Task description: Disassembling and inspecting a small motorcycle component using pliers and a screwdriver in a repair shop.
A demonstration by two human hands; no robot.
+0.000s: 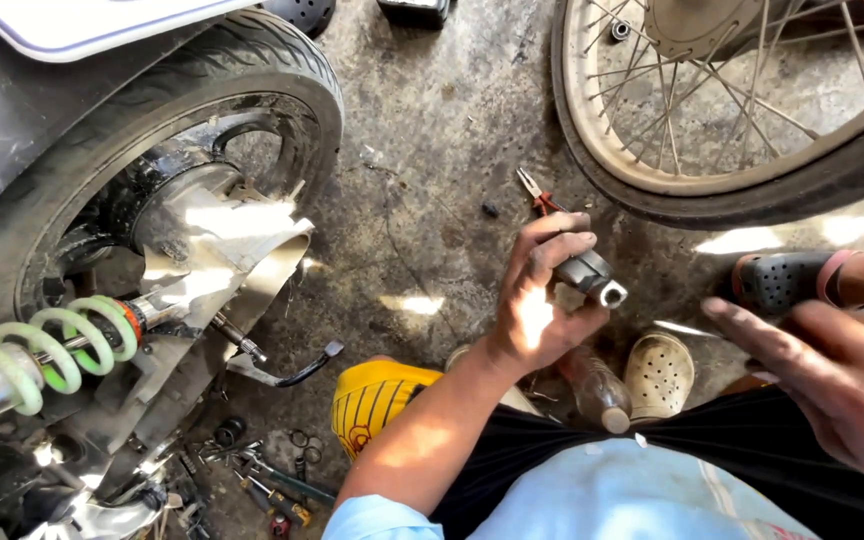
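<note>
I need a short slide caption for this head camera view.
Left hand grips a small dark metal part above the concrete floor, right hand open nearby.

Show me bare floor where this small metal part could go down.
Bare concrete lies between the scooter's rear tyre and the spoked wheel. Crowded: loose tools under the green spring; pliers above the left hand.

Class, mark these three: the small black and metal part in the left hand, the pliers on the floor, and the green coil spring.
black and metal part [597, 281]: head view, on its metal end.
pliers [537, 194]: head view, on the joint.
green coil spring [52, 345]: head view, on a middle coil.
</note>
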